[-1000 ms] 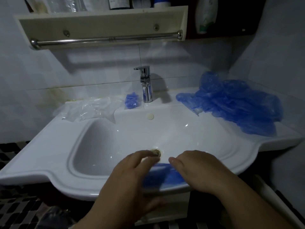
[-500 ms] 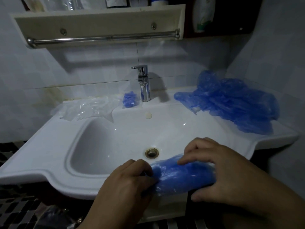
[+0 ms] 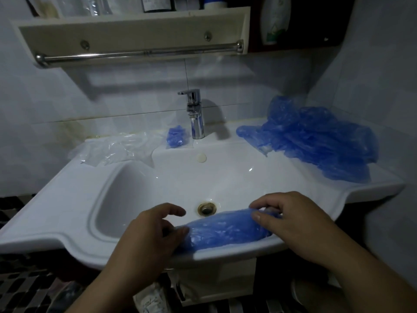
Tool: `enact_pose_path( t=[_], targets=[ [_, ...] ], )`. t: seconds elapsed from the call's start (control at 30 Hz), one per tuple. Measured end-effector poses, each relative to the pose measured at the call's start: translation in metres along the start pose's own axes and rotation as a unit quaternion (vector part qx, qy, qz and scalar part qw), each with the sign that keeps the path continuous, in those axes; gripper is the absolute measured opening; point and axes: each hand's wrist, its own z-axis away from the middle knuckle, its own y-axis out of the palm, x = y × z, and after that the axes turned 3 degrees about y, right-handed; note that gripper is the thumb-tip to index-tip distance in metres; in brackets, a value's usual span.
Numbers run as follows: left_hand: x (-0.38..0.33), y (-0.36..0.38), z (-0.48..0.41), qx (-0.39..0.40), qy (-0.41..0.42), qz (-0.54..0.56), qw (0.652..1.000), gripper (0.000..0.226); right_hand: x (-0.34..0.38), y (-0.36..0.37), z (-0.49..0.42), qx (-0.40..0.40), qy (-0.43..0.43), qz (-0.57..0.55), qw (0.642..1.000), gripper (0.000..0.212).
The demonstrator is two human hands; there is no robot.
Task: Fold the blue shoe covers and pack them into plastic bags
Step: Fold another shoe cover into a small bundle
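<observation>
Clear plastic bags (image 3: 112, 150) lie crumpled on the back left ledge of the white sink (image 3: 56, 199), well apart from the hands. Just right of them, beside the chrome tap (image 3: 195, 116), sits a small packed bag (image 3: 177, 137) with blue inside. Above the tap a towel rail (image 3: 140, 53) runs under a wall shelf (image 3: 135, 30).

At the front rim, the left hand (image 3: 146, 240) has its fingers curled and grips the left end of a rolled blue shoe cover (image 3: 225, 229), with the forefinger lifted free above it. The shoe cover lies lengthwise along the near edge of the basin, tilted a little upward to the right, just in front of the brass drain (image 3: 207, 208). The right hand (image 3: 297, 222) pinches its right end, thumb on the near side and bent fingers over the top.

Further right, on the back right ledge against the tiled corner, a loose pile of blue covers (image 3: 316, 141) is heaped, near the tap but not touching it. A white bottle (image 3: 274, 19) hangs high on the dark wall above that pile
</observation>
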Motion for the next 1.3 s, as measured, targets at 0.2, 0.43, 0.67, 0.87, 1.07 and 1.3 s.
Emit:
enact_pose_path(
  t=[0.2, 0.43, 0.67, 0.87, 1.07, 1.3],
  targets=[
    [0.003, 0.008, -0.014, -0.070, -0.065, -0.062, 0.993, 0.030, 0.013, 0.014, 0.000, -0.041, 0.035, 0.081, 0.995, 0.028],
    [-0.004, 0.013, 0.001, -0.202, 0.097, -0.127, 0.966, 0.033, 0.018, 0.017, -0.001, -0.047, 0.036, 0.110, 0.992, 0.030],
    [-0.025, 0.052, 0.011, 0.086, 0.143, -0.246, 0.955, 0.084, 0.022, 0.017, -0.003, -0.033, 0.030, 0.139, 0.989, 0.032],
    [-0.025, 0.054, 0.009, 0.099, 0.150, -0.274, 0.945, 0.082, 0.014, 0.012, -0.005, -0.066, 0.073, 0.183, 0.978, 0.044],
    [-0.025, 0.053, 0.010, 0.085, 0.182, -0.238, 0.950, 0.062, 0.050, 0.024, 0.017, -0.015, -0.223, 0.179, 0.958, 0.042],
    [-0.022, 0.048, 0.012, 0.106, 0.161, -0.238, 0.952, 0.066, 0.055, 0.034, 0.026, 0.206, -0.092, 0.208, 0.952, 0.098]
  ],
)
